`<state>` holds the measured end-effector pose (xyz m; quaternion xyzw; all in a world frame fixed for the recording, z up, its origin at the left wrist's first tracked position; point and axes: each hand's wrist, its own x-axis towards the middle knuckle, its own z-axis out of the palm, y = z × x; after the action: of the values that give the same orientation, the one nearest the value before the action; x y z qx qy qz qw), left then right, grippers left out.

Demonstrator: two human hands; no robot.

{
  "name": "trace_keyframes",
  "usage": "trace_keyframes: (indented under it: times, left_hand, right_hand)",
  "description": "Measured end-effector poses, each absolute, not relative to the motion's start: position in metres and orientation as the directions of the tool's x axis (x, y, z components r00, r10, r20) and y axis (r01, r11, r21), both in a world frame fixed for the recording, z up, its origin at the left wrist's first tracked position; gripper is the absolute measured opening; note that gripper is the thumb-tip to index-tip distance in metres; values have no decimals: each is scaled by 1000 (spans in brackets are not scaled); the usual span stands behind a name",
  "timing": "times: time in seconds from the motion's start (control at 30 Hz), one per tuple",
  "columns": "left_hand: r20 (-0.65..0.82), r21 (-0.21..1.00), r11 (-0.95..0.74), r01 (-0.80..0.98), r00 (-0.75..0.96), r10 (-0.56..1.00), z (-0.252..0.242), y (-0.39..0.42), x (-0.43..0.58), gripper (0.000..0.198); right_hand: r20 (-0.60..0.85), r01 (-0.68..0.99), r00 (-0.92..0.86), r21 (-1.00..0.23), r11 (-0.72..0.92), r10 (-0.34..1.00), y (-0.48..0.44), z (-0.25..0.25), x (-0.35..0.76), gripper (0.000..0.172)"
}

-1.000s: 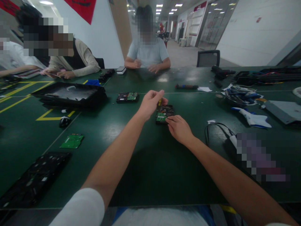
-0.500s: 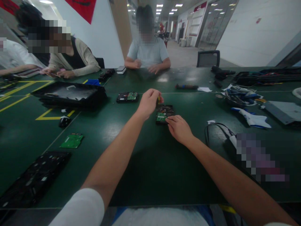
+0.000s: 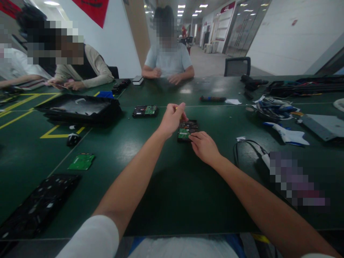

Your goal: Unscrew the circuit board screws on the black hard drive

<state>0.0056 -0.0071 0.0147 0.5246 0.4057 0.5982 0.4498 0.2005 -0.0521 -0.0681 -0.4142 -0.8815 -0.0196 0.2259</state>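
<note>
A black hard drive [image 3: 184, 135] with a green circuit board on it lies flat on the dark green table in front of me. My right hand [image 3: 205, 145] grips its near right edge, fingertips and thumb closed against the board side. Over the drive's far left corner, my left hand [image 3: 171, 120] is closed around a small yellow tool [image 3: 176, 107], of which only a bit shows; it looks like a screwdriver, but its tip is hidden. To the left of that hand lies another hard drive [image 3: 145, 111], its green board facing up.
On the left are a black tray [image 3: 80, 111], a mouse [image 3: 73, 139], a loose green circuit board [image 3: 81, 161] and a black panel [image 3: 40, 204]. At right lie bundled cables [image 3: 276, 108], a metal box [image 3: 322, 127] and a black cord [image 3: 236, 152]. Co-workers sit across the table.
My left hand has turned slightly around the yellow tool, with the thumb now raised. The right hand and the hard drive stay in place.
</note>
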Motion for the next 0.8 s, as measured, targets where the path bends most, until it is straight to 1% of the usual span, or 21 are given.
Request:
trace_keyframes:
  times: [0.07,0.23,0.3,0.43,0.57,0.63,0.7,0.8]
  left_hand:
    - [289,954,-290,-79,-25,957,15,-6,4,30]
    - [353,936,-353,16,-86,932,19,-5,-3,32]
    - [339,940,-340,-18,-43,940,20,-6,-4,31]
    - [278,951,-271,-151,32,960,20,-9,-1,25]
    - [186,952,-166,-259,53,981,21,-11,4,24]
    - [164,945,-143,-293,48,985,22,-11,6,24]
    - [169,947,-150,-283,44,985,21,-10,5,23]
    - [231,960,-228,-163,-2,973,20,-8,2,21]
  right_hand:
    - [412,741,-555,-151,655,723,-52,-67,200,36]
    - [401,742,-557,-153,653,727,-52,-66,200,36]
    - [405,742,-557,-151,654,725,-52,-67,200,36]
    - [412,741,-558,-143,656,720,-51,-68,200,36]
    - [414,738,-561,-143,659,717,-51,-69,200,35]
    - [416,738,-560,-142,659,716,-51,-69,200,35]
    - [417,739,-559,-142,658,717,-51,-68,200,35]
    - [420,736,-560,-142,661,714,-52,-68,200,36]
